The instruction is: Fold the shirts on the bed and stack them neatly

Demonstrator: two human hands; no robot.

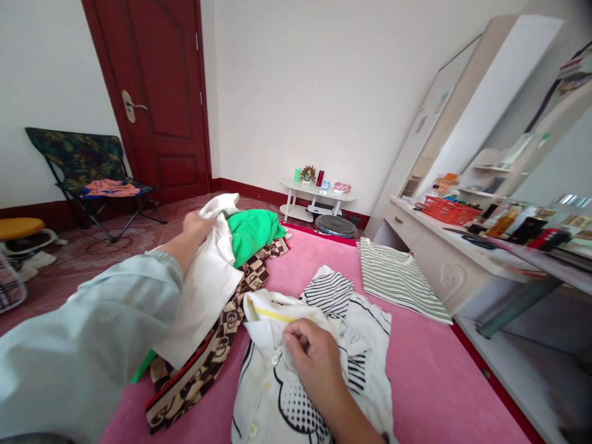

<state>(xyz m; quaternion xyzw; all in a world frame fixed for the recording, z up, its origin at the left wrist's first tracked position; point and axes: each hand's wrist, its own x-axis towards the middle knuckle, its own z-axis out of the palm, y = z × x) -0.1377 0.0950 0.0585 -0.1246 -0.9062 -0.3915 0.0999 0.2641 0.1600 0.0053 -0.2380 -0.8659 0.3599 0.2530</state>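
Note:
My left hand (pixel 198 229) is closed on a white garment (pixel 203 308), bunching its upper end above the bed while the rest hangs down. Beside that garment lies a bright green piece of clothing (pixel 254 233). Partly under both is a brown checked garment (pixel 226 333) with a red stripe. In front of me a white button-up shirt (pixel 263 382) with black line and dot patterns lies on the bed, its collar showing a yellow strip. Over it, near the collar, is my right hand (pixel 314 351), fingers curled in; whether cloth is pinched in them is hidden.
A striped top (pixel 400 277) lies flat at the right edge of the pink bed (pixel 439 376). Along the right stands a white dressing table (pixel 430 240) with a red basket (pixel 449 211) and bottles. At left are a folding chair (pixel 87 160) and a yellow stool (pixel 21 229).

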